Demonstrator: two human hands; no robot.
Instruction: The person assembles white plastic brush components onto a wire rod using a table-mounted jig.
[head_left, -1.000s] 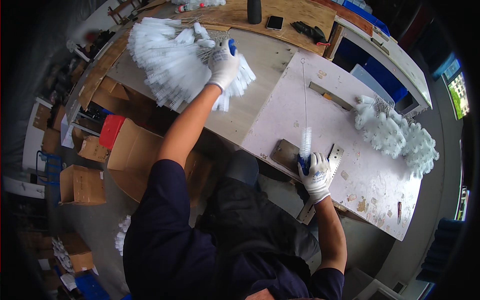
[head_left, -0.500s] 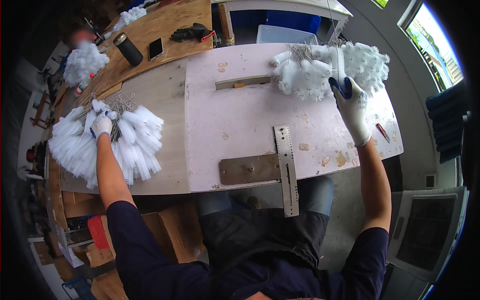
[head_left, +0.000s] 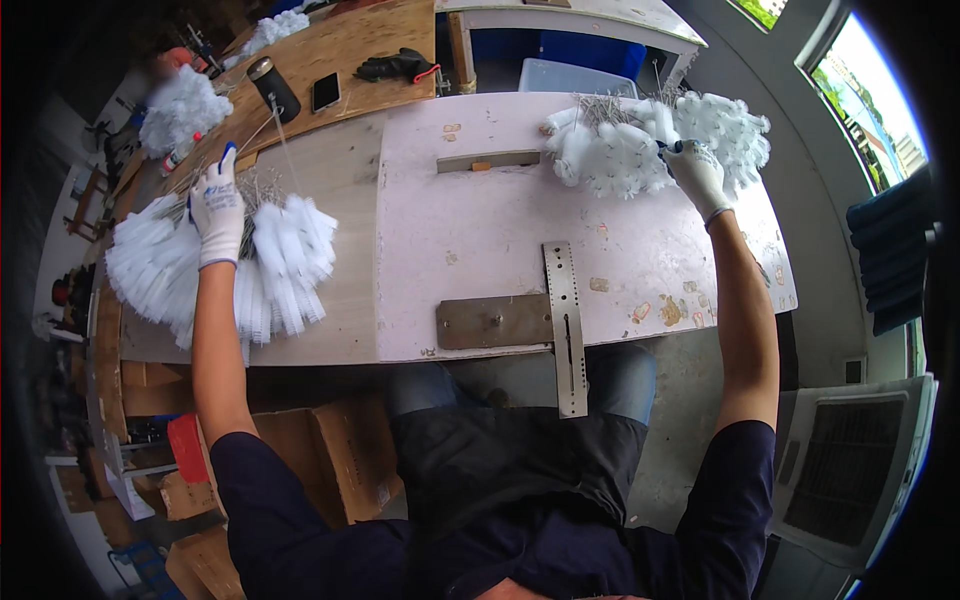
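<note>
On the left, white bristle brushes with twisted-wire handles (head_left: 150, 255) are fanned out in a pile. My left hand (head_left: 218, 210), in a white glove with blue fingertips, is over the wire ends, its index finger stretched up and its thumb apart. A thin, blurred wire runs close by its fingertips; I cannot make out whether it touches them. Across the table, my gloved right hand (head_left: 698, 172) has its fingers closed at the base of an upright white brush (head_left: 664, 122). That brush stands among a second pile of similar brushes (head_left: 610, 150), whose wires point away from me.
A flat metal plate (head_left: 490, 322) and a slotted metal bar (head_left: 566, 320) overlap the table's near edge. Farther off are a metal strip (head_left: 480, 162), a black tumbler (head_left: 273, 90), a phone (head_left: 326, 92) and a black glove (head_left: 400, 66). A cardboard box (head_left: 355, 450) stands below.
My left hand has risen off the left pile, away from me, and its fingers have stretched out. My right hand has turned inward, staying beside the right pile.
</note>
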